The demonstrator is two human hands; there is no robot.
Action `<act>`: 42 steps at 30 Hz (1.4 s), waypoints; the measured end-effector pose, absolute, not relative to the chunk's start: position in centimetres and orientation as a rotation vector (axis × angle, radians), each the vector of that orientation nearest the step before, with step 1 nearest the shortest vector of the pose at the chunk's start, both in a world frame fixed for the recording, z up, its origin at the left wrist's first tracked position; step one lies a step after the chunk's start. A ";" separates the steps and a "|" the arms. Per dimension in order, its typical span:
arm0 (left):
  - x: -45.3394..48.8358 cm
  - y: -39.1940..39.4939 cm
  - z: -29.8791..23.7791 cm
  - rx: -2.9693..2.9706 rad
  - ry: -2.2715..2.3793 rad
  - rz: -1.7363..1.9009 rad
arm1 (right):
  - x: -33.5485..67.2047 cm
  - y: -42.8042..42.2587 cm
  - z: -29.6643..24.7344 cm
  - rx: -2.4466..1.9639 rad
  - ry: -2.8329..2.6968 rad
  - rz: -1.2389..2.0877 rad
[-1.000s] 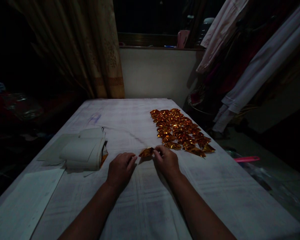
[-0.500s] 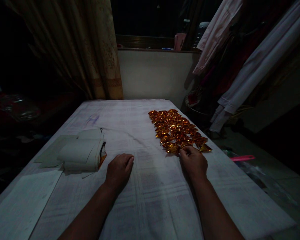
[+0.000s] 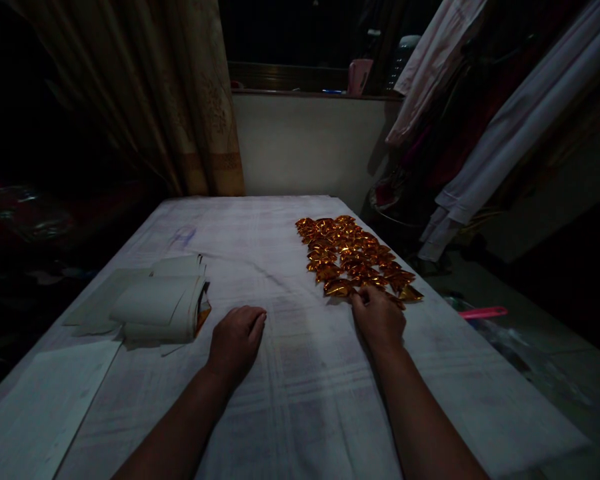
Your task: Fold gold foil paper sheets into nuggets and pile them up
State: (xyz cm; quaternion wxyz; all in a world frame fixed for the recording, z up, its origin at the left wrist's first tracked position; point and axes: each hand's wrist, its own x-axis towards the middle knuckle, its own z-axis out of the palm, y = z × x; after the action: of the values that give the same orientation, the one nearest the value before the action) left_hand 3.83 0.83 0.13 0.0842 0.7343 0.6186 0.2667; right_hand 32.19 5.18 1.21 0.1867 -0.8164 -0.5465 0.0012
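Observation:
Rows of shiny folded gold foil paper pieces (image 3: 350, 250) lie on the right side of the cloth-covered table. My right hand (image 3: 379, 320) is at their near edge, with finger and thumb pinched at the right end of the nearest folded gold foil piece (image 3: 339, 288). Another foil piece is partly hidden behind its knuckles. My left hand (image 3: 237, 339) rests on the cloth, fingers curled in and thumb against them, with nothing visible in it. Left of that hand lies a stack of pale paper sheets (image 3: 155, 303), curled over, with a bit of gold showing at its right end.
A flat white sheet (image 3: 45, 400) covers the table's near left corner. A curtain (image 3: 195, 100) hangs behind at left. Clothes (image 3: 505, 127) hang at right, above the floor, where a pink handle (image 3: 483, 313) lies. A pink cup (image 3: 359, 77) stands on the sill.
My right hand has shifted slightly left along the near row of foil pieces, its pinch still at the nearest piece. My left hand stays nearly in place. The view has tilted very slightly.

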 end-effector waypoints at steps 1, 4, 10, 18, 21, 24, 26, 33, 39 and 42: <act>3.8 0.8 0.1 2.193 1.843 0.799 | 32.2 5.1 1.2 -2.305 -1.547 0.009; 3.8 0.8 0.0 2.203 1.833 0.810 | 32.3 4.7 1.4 -2.336 -1.567 0.030; 3.6 0.8 -0.3 2.231 1.827 0.827 | 32.4 4.5 1.3 -2.308 -1.595 0.055; 3.6 0.8 -0.3 2.221 1.817 0.837 | 32.3 4.1 1.6 -2.297 -1.575 0.074; 3.5 0.8 -0.5 2.225 1.808 0.851 | 32.3 4.0 1.2 -2.244 -1.556 0.016; 3.4 0.9 -0.7 2.243 1.790 0.880 | 32.5 4.2 0.3 -2.123 -1.544 -0.082; 3.4 0.8 -0.8 2.253 1.784 0.897 | 32.7 4.5 -0.3 -1.977 -1.540 -0.177; 2.9 1.4 -1.1 2.204 1.781 1.007 | 33.4 7.0 -0.6 -1.514 -1.599 -0.296; 2.1 2.3 -1.5 2.089 1.799 1.135 | 30.8 7.3 0.5 -1.238 -1.784 -0.252; 2.1 2.5 -1.5 2.070 1.811 1.141 | 29.9 7.3 0.9 -1.139 -1.939 -0.226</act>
State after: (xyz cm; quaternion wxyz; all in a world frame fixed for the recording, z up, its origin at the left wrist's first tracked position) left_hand 2.06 2.54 -1.45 0.0820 0.6928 0.6062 0.3819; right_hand 29.89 7.34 0.86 0.4266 -0.4559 -0.7759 -0.0906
